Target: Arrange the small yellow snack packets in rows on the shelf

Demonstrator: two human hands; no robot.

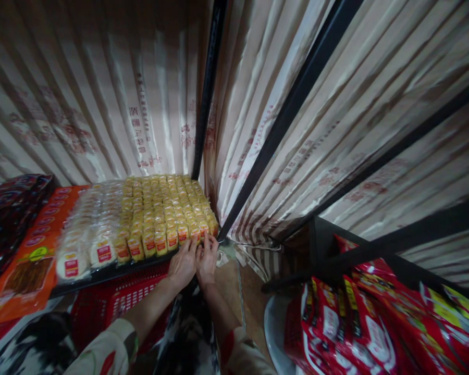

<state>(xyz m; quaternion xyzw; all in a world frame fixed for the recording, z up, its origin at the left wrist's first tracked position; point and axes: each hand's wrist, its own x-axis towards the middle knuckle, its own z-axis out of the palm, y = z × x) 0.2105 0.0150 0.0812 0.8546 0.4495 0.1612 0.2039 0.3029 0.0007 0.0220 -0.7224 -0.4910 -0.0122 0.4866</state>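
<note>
Several rows of small yellow wrapped snack packets (160, 216) with red labels stand packed on a dark tray (140, 263). At the front right corner of these rows, my left hand (183, 264) and my right hand (207, 260) are close together. The fingers of both hands are bent around the front ends of the end packets, and some fingertips are hidden among the wrappers. To the left, rows of white round wrapped snacks (101, 252) share the same tray.
Orange snack bags (27, 276) and dark packages (11, 219) lie at left. Under the tray is a red plastic basket (121, 299). Black shelf posts (271, 140) stand before printed curtains (152, 99). Red snack bags (359, 323) fill a white tub (273, 333) at right.
</note>
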